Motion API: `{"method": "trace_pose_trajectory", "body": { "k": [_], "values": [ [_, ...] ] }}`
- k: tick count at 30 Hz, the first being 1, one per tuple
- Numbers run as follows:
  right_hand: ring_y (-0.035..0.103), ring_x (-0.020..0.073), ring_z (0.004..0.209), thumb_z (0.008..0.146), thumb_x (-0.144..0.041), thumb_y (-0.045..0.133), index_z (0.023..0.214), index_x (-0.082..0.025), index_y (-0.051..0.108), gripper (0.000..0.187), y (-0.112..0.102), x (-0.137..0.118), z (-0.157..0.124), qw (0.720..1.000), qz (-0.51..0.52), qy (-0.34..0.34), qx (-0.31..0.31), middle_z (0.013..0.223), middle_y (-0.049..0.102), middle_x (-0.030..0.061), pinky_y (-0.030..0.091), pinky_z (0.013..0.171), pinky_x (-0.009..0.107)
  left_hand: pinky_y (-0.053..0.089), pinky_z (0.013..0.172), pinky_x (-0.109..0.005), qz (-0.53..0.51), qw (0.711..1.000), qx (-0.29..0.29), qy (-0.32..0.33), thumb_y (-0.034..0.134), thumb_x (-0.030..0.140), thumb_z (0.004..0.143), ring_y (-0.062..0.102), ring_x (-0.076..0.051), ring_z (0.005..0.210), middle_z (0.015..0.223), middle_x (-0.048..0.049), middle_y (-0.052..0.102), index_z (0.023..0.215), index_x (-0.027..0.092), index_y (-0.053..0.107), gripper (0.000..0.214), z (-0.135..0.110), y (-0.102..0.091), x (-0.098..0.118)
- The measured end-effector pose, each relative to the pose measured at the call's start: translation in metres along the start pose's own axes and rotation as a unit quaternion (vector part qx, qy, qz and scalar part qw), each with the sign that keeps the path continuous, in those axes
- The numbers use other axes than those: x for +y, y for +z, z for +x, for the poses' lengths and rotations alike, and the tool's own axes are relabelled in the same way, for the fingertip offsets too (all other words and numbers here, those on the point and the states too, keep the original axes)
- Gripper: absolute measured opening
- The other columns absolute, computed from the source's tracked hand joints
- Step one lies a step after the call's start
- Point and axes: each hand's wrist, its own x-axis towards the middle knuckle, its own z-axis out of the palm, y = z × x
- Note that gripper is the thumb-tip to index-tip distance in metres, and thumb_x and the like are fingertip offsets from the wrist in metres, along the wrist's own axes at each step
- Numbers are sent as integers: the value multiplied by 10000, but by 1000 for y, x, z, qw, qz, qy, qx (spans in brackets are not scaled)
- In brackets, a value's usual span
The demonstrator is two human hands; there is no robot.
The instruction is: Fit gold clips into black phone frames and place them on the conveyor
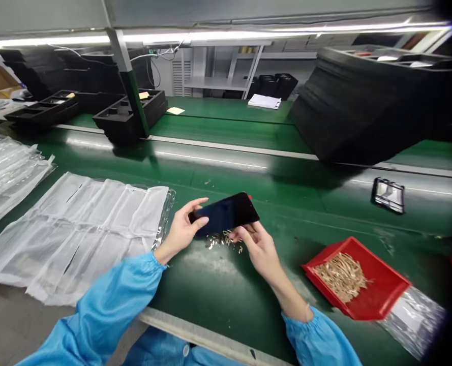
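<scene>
A black, glossy phone screen panel is tilted above the green bench. My left hand grips its left end, thumb on the front face and fingers behind. At the panel's lower right edge is my right hand, thumb and fingers pinched together; whatever lies between the fingertips is too small or hidden to make out. Small gold and silvery strips are scattered on the bench just below the panel. To the right, a red scoop-shaped bin holds a heap of thin gold-coloured strips.
White padded sheets in clear plastic lie to the left. A phone frame rests at the right, and a clear plastic bag pokes out beside the bin. Stacked black trays lean at the back right; more black trays stand back left by a post.
</scene>
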Motion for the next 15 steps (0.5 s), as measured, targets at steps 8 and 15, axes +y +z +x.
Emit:
{"method": "trace_pose_trajectory", "body": {
  "k": [8, 15],
  "values": [
    [611, 169, 729, 925, -647, 740, 1000, -223, 737, 430, 6, 6, -14, 990, 88, 93, 52, 854, 738, 25, 550, 681, 299, 547, 771, -271, -41, 948, -205, -239, 962, 452, 769, 743, -157, 772, 840, -18, 813, 1184, 159, 715, 564, -16, 21, -4],
    [661, 162, 775, 1062, -558, 588, 1196, -216, 731, 395, 11, -1, -20, 988, 120, 87, -40, 906, 743, 38, 583, 729, 301, 638, 871, -324, -96, 966, -126, -203, 914, 427, 845, 817, -198, 920, 1015, -57, 843, 1208, 186, 606, 534, -15, 17, -6]
  ]
}}
